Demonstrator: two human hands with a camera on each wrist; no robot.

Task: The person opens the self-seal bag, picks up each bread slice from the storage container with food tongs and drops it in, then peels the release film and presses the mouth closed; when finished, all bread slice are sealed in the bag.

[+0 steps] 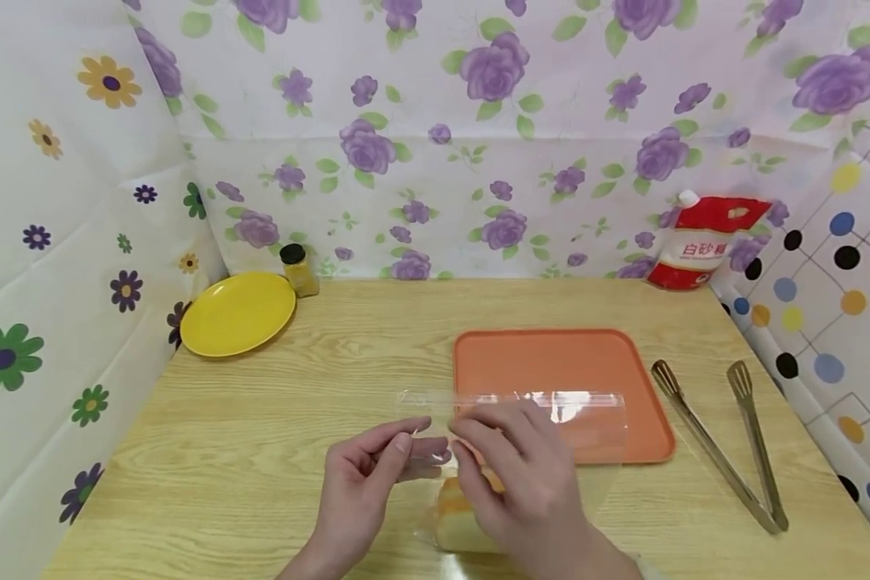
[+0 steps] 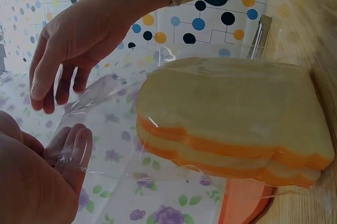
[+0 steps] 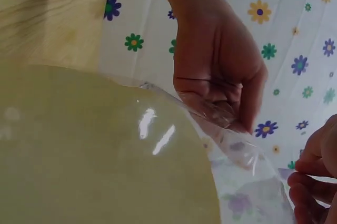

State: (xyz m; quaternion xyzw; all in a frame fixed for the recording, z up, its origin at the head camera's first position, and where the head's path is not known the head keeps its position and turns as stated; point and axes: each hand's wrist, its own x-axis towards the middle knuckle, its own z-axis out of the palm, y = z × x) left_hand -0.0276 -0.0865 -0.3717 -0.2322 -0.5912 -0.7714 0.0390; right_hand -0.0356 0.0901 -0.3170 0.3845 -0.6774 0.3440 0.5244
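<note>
A clear plastic bag [image 1: 602, 475] stands out over the front of the table with slices of bread [image 2: 226, 103] inside it. The bread is pale with an orange-brown crust, stacked flat. At the bag's mouth, my left hand [image 1: 362, 483] pinches the film between thumb and fingers; glints of plastic cross its fingertips. My right hand [image 1: 522, 475] hovers over the bag in the head view, partly hiding the bread. In the left wrist view, the right hand's fingers [image 2: 63, 84] hang loosely bent beside the film's edge, with nothing visible between them.
An orange tray [image 1: 551, 354] lies behind the bag, with metal tongs [image 1: 725, 459] spread to its right. A yellow plate [image 1: 235, 314] and a black-capped jar [image 1: 300, 270] stand at the back left. A red and white pouch [image 1: 696, 250] leans at the back right.
</note>
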